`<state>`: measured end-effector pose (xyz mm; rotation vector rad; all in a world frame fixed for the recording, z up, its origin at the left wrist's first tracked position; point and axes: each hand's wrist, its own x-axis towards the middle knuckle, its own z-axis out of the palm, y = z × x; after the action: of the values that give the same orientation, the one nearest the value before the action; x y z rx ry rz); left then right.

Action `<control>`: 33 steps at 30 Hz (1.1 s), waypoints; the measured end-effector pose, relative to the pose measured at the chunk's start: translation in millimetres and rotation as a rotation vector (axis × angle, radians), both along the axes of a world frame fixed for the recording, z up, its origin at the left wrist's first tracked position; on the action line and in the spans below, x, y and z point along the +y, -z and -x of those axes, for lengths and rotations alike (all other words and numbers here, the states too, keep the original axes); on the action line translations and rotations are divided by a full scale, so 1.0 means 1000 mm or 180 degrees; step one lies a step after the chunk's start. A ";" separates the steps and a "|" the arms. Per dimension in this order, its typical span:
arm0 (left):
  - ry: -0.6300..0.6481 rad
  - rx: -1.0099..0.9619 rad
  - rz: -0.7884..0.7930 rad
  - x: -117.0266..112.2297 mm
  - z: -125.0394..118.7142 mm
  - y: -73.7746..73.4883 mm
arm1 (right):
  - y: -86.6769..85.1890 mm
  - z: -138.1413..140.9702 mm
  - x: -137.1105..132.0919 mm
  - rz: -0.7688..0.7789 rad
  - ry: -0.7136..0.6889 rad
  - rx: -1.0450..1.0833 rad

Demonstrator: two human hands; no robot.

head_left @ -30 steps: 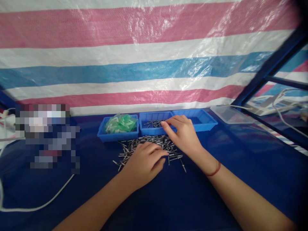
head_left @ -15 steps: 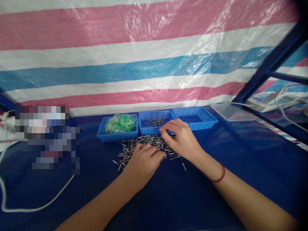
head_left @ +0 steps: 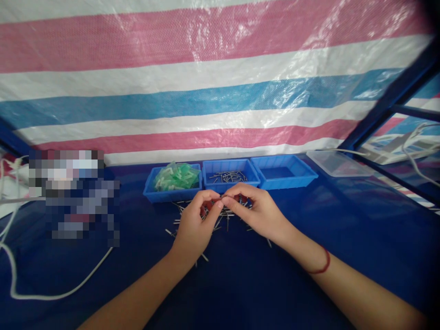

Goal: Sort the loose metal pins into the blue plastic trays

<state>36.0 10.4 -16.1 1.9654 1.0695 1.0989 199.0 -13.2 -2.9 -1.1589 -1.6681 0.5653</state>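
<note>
My left hand and my right hand meet fingertip to fingertip above a pile of thin metal pins that look like blind rivets. Both are closed in a pinch; a small dark sliver shows where the fingertips join, too small to name. Part of the pile is hidden behind the fingers, and a few loose pins lie near my left wrist. Just behind the hands, a blue middle bin holds more of these pins.
A blue bin at left holds green and clear plastic packets. Another blue bin stands at right, beside a translucent lid. A white cable curves over the blue table at left. Striped sheeting hangs behind.
My left hand has lifted from the pile and turned inward. My right hand has come down from the middle bin's front edge, and their fingertips now meet. The view has shifted slightly.
</note>
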 end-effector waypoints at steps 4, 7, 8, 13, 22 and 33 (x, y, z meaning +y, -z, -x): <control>0.0128 0.0380 -0.0326 0.000 0.002 -0.006 | -0.001 0.000 -0.001 -0.0047 -0.0077 0.0149; 0.0163 0.0477 -0.0381 0.001 0.003 -0.007 | -0.001 -0.001 0.000 -0.0083 -0.0101 0.0173; 0.0140 0.0463 -0.0408 0.002 0.004 -0.007 | -0.001 -0.001 0.000 -0.0095 -0.0096 0.0165; -0.0002 0.0346 -0.0613 0.002 0.006 -0.010 | -0.002 -0.003 0.001 -0.0371 -0.0122 -0.0213; -0.0024 0.0341 -0.0502 0.002 0.003 -0.007 | 0.002 -0.016 0.015 -0.0965 0.0648 -0.1523; 0.0959 0.1608 -0.1279 -0.009 -0.001 -0.006 | 0.009 -0.029 0.029 -0.0769 0.1467 -0.1955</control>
<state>37.1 1.8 -10.1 2.7182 0.7852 0.7034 228.4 15.9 -11.8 -1.5632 -1.8089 -0.3097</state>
